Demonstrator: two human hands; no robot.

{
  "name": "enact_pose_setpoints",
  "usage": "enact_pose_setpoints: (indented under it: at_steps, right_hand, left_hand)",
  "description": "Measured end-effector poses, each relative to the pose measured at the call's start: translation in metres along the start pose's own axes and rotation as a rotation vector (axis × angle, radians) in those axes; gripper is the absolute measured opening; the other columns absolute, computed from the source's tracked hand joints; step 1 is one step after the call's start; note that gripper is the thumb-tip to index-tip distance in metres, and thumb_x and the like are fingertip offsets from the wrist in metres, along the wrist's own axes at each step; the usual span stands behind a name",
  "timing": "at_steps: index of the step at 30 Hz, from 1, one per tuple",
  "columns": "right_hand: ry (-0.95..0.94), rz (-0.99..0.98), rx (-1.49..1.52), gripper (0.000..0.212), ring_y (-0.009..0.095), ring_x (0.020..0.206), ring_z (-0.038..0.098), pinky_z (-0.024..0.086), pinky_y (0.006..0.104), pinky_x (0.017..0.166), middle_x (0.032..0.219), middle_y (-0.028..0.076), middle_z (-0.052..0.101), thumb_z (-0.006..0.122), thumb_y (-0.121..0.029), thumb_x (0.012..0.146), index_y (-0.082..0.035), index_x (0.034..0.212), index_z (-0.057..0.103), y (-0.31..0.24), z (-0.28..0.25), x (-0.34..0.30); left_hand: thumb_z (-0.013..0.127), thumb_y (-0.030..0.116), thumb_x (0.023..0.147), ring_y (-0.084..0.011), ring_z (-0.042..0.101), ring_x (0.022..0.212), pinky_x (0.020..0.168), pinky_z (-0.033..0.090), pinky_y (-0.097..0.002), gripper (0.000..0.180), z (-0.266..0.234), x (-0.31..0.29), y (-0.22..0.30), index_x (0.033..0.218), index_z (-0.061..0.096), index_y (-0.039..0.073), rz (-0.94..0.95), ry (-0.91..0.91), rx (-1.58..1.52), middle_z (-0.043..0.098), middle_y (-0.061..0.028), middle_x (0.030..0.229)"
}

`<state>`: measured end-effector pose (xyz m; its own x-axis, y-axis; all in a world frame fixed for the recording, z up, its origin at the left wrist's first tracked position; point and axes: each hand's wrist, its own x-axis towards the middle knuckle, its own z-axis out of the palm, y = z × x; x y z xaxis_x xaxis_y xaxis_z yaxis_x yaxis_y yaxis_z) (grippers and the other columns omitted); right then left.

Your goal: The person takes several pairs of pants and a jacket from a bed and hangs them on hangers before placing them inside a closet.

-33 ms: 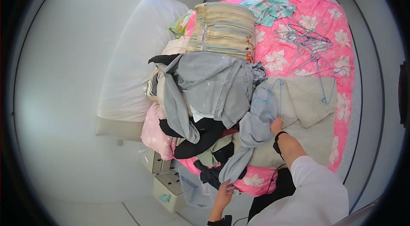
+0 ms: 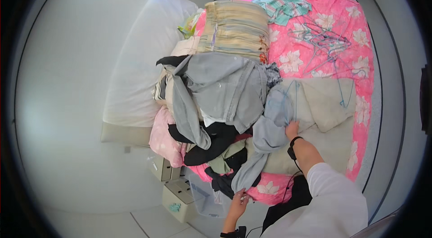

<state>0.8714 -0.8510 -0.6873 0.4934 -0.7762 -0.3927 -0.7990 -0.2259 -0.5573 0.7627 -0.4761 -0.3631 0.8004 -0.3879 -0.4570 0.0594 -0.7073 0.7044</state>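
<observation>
Head: left hand (image 2: 238, 201) pinches a long blue-grey cloth garment (image 2: 268, 136); right hand (image 2: 292, 128), cannot tell its grip; likely light, limp; grasp ends.

We can read no lettering, numbers, brands or signs here. Any marks that might be print are too small or blurred for us.

Two hands (image 2: 292, 129), one pale-blue garment (image 2: 265, 136), one grey jacket (image 2: 220, 87), one clear bin (image 2: 208, 204).
</observation>
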Motion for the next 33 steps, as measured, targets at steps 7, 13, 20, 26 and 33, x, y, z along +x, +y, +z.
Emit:
enact_pose_setpoints:
  at_steps: [7,13,20,26,33]
  right_hand:
    - [-0.401,-0.425,0.716,0.036,0.026,0.099,0.056,0.044,0.0369,0.089,0.104,0.013,0.059,0.069,-0.020,0.081,0.000,0.108,0.058,-0.080,-0.091,-0.071]
    - [-0.774,-1.047,0.569,0.027,0.019,0.091,0.050,0.042,0.0329,0.085,0.096,0.007,0.053,0.067,-0.020,0.084,-0.004,0.099,0.052,-0.191,-0.223,-0.235]
    - [-1.175,-1.101,0.530,0.021,0.011,0.083,0.047,0.039,0.0268,0.074,0.091,0.001,0.051,0.062,-0.021,0.090,-0.005,0.102,0.056,-0.204,-0.272,-0.386]
    - [-0.865,-0.777,0.572,0.025,0.008,0.069,0.045,0.038,0.0231,0.062,0.084,-0.001,0.054,0.057,-0.029,0.094,-0.007,0.105,0.062,-0.161,-0.252,-0.402]
    - [-1.582,-0.039,0.683,0.030,0.010,0.067,0.053,0.044,0.0257,0.060,0.089,0.000,0.063,0.052,-0.042,0.096,-0.016,0.106,0.063,-0.120,-0.140,-0.436]
  left_hand:
    - [0.058,0.016,0.094,-0.0207,0.062,0.095,0.084,0.051,-0.0317,0.037,-0.014,-0.034,-0.053,0.127,0.051,0.001,-0.054,0.121,0.025,0.062,-0.0134,0.110]
    - [0.067,0.016,0.088,-0.0305,0.048,0.124,0.096,0.045,-0.0371,0.074,-0.071,-0.016,0.051,0.147,0.023,0.006,0.229,0.185,-0.500,0.041,-0.0224,0.141]
    - [0.075,0.006,0.073,-0.0252,0.048,0.123,0.103,0.037,-0.0355,0.085,-0.098,-0.070,0.076,0.143,0.027,0.005,0.481,0.276,-0.124,0.048,-0.0170,0.133]
    - [0.069,0.003,0.072,-0.0306,0.057,0.104,0.093,0.043,-0.0366,0.050,-0.109,-0.149,0.012,0.119,0.052,0.001,0.606,0.466,-0.257,0.059,-0.0169,0.108]
    - [0.065,-0.001,0.070,-0.0397,0.051,0.111,0.097,0.041,-0.0400,0.054,-0.106,-0.241,0.009,0.122,0.050,0.003,0.706,0.442,-0.071,0.051,-0.0199,0.115]
